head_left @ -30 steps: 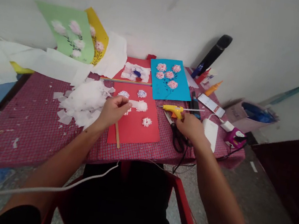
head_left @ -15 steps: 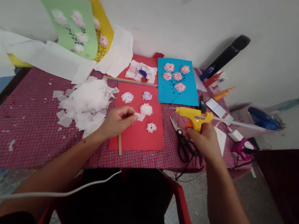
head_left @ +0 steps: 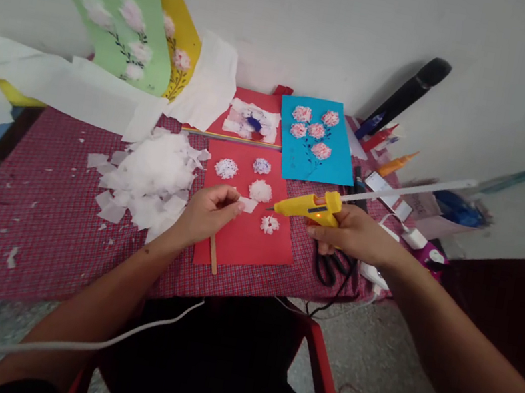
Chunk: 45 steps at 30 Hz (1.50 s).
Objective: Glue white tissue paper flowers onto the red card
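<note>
My left hand (head_left: pixel 209 214) pinches a small white tissue square (head_left: pixel 248 205) above a red card (head_left: pixel 257 253). A flat wooden stick (head_left: pixel 214 255) runs out from under that hand. My right hand (head_left: pixel 354 234) grips a yellow hot glue gun (head_left: pixel 308 207), its nozzle pointing left just above the card's right side. Several white tissue-paper flowers lie on the card, the nearest (head_left: pixel 270 224) close to the nozzle. Beside my left hand, to the left of the card, is a heap of white tissue squares (head_left: pixel 154 179).
Black-handled scissors (head_left: pixel 331 266) lie on the red checked tablecloth (head_left: pixel 34 224) under my right forearm. A blue card with pink flowers (head_left: pixel 315 141) lies beyond the red card. Green and yellow cards (head_left: pixel 120 22) lean on the wall. Tubes, a phone and a black bottle (head_left: pixel 405 96) stand at the back right.
My right hand has lifted the glue gun, turned it and brought it left over the red card's edge, uncovering the scissors. My left hand stays nearly still with the tissue square.
</note>
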Tool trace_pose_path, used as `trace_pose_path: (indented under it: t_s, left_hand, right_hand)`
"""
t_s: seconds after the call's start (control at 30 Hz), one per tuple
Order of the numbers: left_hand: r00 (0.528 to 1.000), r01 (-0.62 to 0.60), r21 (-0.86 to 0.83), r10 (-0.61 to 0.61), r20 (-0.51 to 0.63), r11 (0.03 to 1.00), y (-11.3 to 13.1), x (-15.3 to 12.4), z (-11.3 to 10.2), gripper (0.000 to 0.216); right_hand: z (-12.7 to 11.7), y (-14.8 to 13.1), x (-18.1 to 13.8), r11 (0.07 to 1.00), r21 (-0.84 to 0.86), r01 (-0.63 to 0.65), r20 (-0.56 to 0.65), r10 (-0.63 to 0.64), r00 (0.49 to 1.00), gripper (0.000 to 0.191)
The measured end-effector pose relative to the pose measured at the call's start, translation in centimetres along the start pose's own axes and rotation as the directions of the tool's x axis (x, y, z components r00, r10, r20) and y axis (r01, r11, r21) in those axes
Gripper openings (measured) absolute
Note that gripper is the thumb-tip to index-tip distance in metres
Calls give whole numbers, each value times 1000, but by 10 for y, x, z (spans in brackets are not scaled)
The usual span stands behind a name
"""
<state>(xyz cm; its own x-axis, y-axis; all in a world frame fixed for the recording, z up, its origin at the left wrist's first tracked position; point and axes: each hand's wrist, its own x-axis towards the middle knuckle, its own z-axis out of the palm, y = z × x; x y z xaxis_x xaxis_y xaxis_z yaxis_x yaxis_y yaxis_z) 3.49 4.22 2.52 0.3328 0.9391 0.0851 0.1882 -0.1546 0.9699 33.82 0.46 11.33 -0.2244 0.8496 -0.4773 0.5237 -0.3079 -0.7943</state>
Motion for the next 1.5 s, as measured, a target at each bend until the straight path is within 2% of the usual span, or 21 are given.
trace_pose_path:
  t_s: [0.1, 0.23, 0.3, 0.5, 0.73, 1.0, 1.2, 1.5]
  left_hand:
    - [1000, -2, 12, 2, 1, 1000, 0, 0, -1, 16]
    - [1000, 5, 11, -5, 8, 1000, -2, 1, -1, 18]
    - [1000, 11, 13, -11, 15, 1000, -3, 1, 0, 18]
    - [995, 24, 66, -30, 90, 998, -11, 4, 0, 18]
    - [997, 14, 85, -20, 79, 996, -11, 4, -1, 18]
    - [997, 6, 70, -12, 77, 998, -7, 3, -2, 18]
    - [997, 8, 60, -13, 78, 998, -7, 3, -2, 18]
    - [997, 2, 92, -10, 81, 996, -7, 2, -3, 18]
  right_hand:
    - [0, -5, -1, 1000, -9, -22, 17, 22, 1000, 31]
    - [5, -1, -6, 994, 103, 39, -108, -28, 994, 36]
    - [7, 2, -9, 993, 111, 46, -133, -31, 991, 35]
    - [6, -5, -9, 993, -121, -12, 42, 17, 999, 35]
    - [3, -10, 1, 939, -340, -45, 117, 90, 989, 38]
    - [11, -22, 2, 914, -402, -50, 166, 127, 978, 41]
    - [15, -28, 2, 889, -453, -62, 151, 145, 978, 39]
    - [18, -30, 3, 897, -440, -36, 159, 117, 980, 42]
